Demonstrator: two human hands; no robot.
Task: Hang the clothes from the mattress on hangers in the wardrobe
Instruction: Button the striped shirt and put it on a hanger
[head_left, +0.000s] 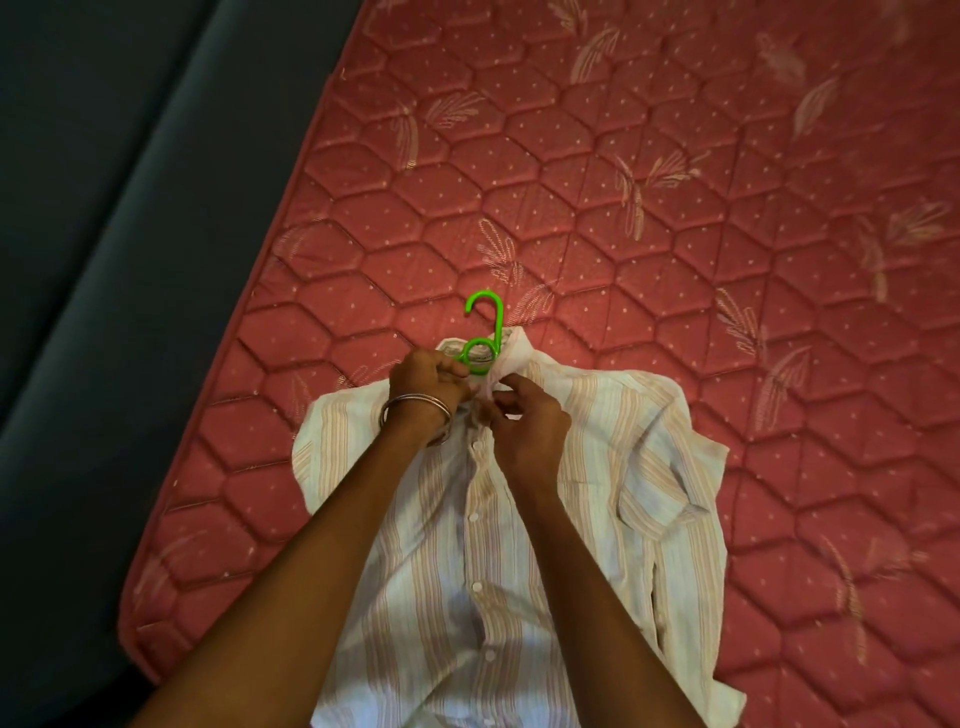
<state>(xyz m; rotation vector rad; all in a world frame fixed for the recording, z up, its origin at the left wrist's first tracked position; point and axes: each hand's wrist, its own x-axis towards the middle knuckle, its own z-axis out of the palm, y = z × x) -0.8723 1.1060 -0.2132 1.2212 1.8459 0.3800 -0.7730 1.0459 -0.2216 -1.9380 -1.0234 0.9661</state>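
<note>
A white shirt with pale orange stripes (613, 467) lies front-up on the red quilted mattress (675, 182), its button row running down the middle. A green plastic hanger (485, 332) sits inside it, with only the hook and a loop showing above the collar. My left hand (428, 382), with metal bangles on the wrist, pinches the left side of the collar beside the hanger loop. My right hand (524, 415) pinches the placket at the top button, just below the collar. Both hands meet at the neck of the shirt.
The mattress's left edge runs diagonally from top centre to bottom left. Beyond it lies a dark floor (104, 234). Bare mattress stretches above and to the right of the shirt. No wardrobe is in view.
</note>
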